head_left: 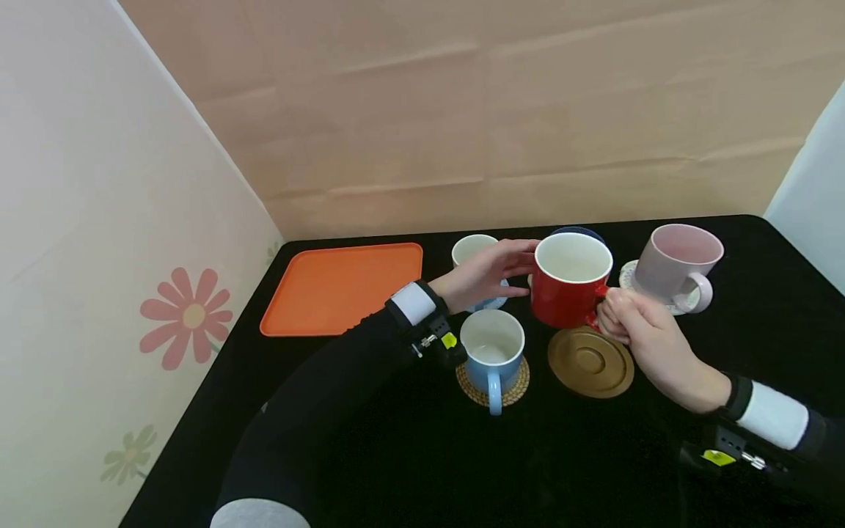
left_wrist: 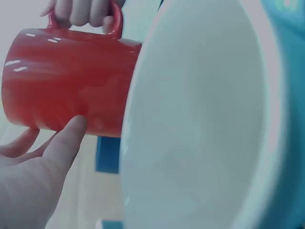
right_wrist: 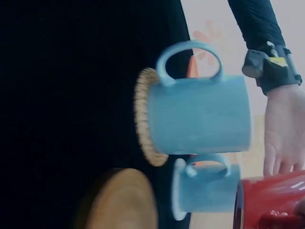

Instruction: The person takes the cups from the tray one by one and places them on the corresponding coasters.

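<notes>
A red mug (head_left: pixel 571 282) with a white inside hangs just over the far edge of a brown wooden saucer (head_left: pixel 590 361). My right hand (head_left: pixel 612 314) grips its handle, fingers curled through the loop (left_wrist: pixel 86 12). My left hand (head_left: pixel 508 270) reaches in from the left with fingers fairly straight, and its thumb (left_wrist: pixel 66 140) touches the red mug (left_wrist: pixel 71 86) on the side. In the right wrist view the red mug (right_wrist: pixel 271 200) shows at the lower right, the wooden saucer (right_wrist: pixel 124 200) at the bottom.
A light blue mug (head_left: pixel 491 352) stands on a woven coaster (head_left: pixel 511 396) under my left wrist. Behind are a cream mug (head_left: pixel 470 248), a dark blue mug (head_left: pixel 577 232) and a pink mug (head_left: pixel 680 268) on a coaster. An orange tray (head_left: pixel 343 286) lies at the left.
</notes>
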Demonstrator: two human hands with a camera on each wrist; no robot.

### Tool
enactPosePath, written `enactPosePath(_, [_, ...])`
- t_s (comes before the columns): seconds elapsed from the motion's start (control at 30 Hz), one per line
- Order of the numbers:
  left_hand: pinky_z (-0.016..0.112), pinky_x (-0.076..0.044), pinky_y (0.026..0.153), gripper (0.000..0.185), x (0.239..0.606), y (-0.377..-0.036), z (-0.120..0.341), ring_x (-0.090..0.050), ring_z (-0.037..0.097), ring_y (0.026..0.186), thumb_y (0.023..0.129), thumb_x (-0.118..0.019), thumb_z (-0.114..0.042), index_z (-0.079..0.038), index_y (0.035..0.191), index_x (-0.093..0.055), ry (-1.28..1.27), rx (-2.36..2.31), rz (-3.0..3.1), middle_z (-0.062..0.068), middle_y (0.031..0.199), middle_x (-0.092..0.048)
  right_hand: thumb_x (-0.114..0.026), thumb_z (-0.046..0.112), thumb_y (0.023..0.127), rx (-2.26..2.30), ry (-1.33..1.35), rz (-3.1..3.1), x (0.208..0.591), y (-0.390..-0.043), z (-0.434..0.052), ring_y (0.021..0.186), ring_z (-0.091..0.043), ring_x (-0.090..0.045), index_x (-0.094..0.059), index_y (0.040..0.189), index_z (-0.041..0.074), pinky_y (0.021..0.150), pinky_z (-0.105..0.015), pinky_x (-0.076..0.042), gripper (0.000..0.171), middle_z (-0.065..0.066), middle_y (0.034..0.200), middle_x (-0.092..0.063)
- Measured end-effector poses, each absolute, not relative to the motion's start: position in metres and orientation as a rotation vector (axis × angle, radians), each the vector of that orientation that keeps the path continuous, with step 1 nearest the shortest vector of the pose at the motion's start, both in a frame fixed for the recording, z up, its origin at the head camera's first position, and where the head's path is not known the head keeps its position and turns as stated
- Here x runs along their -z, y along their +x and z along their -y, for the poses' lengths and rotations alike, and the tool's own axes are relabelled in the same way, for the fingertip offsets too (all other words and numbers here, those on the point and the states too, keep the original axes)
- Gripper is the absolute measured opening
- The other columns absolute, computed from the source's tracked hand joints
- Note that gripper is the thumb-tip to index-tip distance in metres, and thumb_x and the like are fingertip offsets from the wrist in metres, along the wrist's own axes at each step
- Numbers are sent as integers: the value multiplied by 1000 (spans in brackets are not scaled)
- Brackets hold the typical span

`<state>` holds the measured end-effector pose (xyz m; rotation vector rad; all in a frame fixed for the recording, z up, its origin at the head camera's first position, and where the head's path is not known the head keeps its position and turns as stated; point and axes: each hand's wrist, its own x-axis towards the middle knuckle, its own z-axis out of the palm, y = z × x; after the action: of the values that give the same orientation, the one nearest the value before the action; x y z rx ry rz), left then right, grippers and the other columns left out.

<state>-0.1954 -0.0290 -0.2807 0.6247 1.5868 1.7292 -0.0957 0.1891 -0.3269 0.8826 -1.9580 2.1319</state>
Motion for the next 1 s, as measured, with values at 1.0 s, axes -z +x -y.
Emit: enactPosePath(1.0, [40, -41, 100, 55, 256, -193, -36, -54, 22, 118, 103, -27, -45, -12, 139, -51, 611, -787, -1901, 5, 140, -53, -22, -8, 102, -1983, 720, 2175, 387, -40, -213, 63, -21, -41, -40, 82, -3, 59, -30, -38, 28, -5, 73, -40])
